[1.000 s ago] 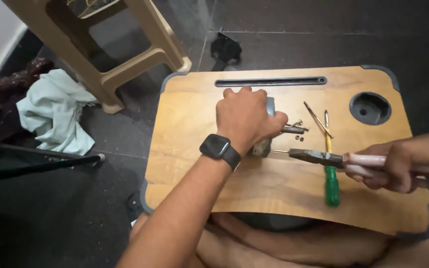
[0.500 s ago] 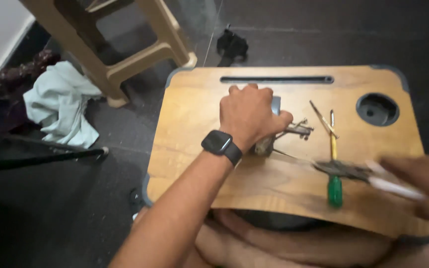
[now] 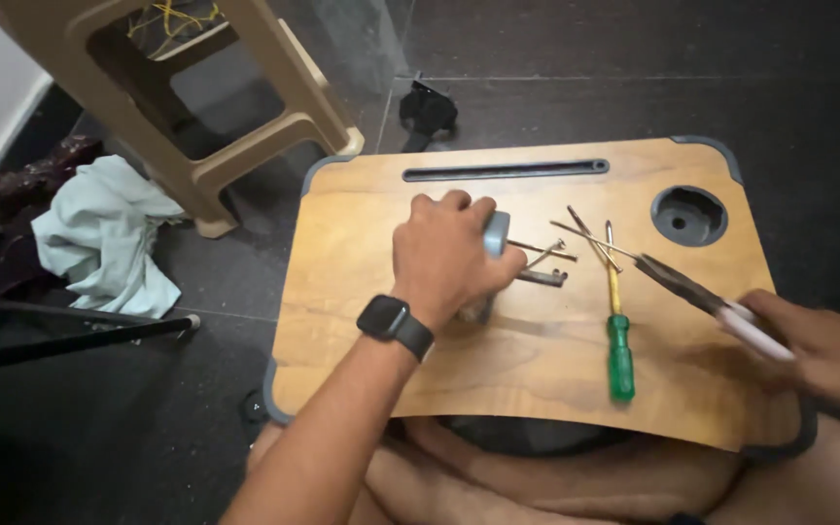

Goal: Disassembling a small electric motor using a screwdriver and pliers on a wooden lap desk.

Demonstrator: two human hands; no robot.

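I see both my forearms bare, no sleeves. My left hand (image 3: 449, 258) has a black smartwatch (image 3: 393, 324) with a dark square face strapped just below it, at seven o'clock; my right hand (image 3: 828, 355) wears nothing.

Single head-worn view, looking steeply down from close above onto a wooden lap desk (image 3: 537, 389) across the wearer's legs, with dark tiled floor (image 3: 731, 78) and a plastic stool (image 3: 216, 126) beyond.

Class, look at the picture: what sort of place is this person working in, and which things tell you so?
Probably a room at home, worked from the floor: a wooden lap desk rests over the person's legs on dark floor tiles, with a beige plastic stool and a crumpled pale green cloth nearby.
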